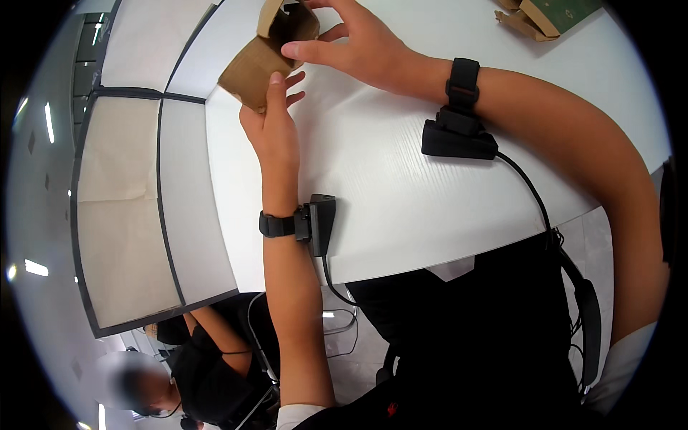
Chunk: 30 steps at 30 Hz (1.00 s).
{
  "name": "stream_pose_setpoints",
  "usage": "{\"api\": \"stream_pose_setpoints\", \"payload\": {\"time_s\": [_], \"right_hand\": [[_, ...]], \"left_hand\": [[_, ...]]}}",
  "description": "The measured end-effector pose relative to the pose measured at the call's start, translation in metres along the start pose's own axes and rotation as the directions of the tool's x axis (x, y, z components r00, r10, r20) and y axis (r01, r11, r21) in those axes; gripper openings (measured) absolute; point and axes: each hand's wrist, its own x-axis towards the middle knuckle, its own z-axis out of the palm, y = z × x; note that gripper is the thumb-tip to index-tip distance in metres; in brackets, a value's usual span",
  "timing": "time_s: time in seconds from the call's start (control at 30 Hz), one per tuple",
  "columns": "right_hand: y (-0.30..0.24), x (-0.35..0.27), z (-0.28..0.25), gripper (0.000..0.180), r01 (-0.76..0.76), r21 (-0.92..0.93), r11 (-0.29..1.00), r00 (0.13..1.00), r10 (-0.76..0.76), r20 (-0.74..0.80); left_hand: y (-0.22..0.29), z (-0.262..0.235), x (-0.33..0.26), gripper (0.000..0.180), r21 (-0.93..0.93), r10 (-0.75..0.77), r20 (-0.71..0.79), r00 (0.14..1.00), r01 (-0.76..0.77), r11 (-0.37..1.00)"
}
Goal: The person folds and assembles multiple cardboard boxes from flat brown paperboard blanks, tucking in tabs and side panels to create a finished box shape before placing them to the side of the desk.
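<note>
A small brown cardboard box (252,72) with an opened flap is held up over the far left of the white table (373,193). Its dark hollow inside shows near the top edge of the view, where part of it is cut off. My left hand (276,136) grips the lower end, thumb on the near face and fingers behind. My right hand (358,50) is closed around the right side, with its thumb against the cardboard by the opening. Some of the right fingers are cut off by the frame's upper edge.
A green and brown cardboard piece (555,18) with torn edges lies at the far right of the table. A partition with pale panels (118,150) borders the left side. Behind it sits another person (215,358). Black cables (530,183) hang from devices on both my wrists.
</note>
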Motion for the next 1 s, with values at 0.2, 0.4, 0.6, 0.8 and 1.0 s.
{"api": "stream_pose_setpoints", "payload": {"time_s": [0.2,0.4,0.6,0.8,1.0], "right_hand": [[0.009,0.0,-0.004,0.043,-0.036,-0.168,0.985,0.999,0.042,0.03],[-0.002,0.001,-0.007,0.042,-0.028,-0.163,0.986,0.992,0.048,0.119],[-0.022,0.012,-0.009,0.062,-0.586,0.45,0.674,0.772,0.632,0.059],[-0.004,0.016,-0.021,0.064,-0.369,0.341,0.864,0.929,0.346,0.131],[-0.008,0.005,-0.008,0.06,0.383,-0.351,0.855,0.924,-0.356,0.141]], "left_hand": [[-0.003,-0.002,0.0,0.055,0.353,0.379,-0.176,0.909,-0.301,0.886],[0.014,-0.006,0.0,0.056,0.384,0.184,-0.164,0.969,-0.109,0.917],[0.002,-0.008,0.0,0.042,0.305,0.297,-0.084,0.951,-0.259,0.917],[0.006,-0.008,0.001,0.039,0.308,0.322,0.214,0.922,-0.376,0.874],[0.011,-0.018,0.0,0.095,0.099,0.133,0.058,0.989,-0.138,0.985]]}}
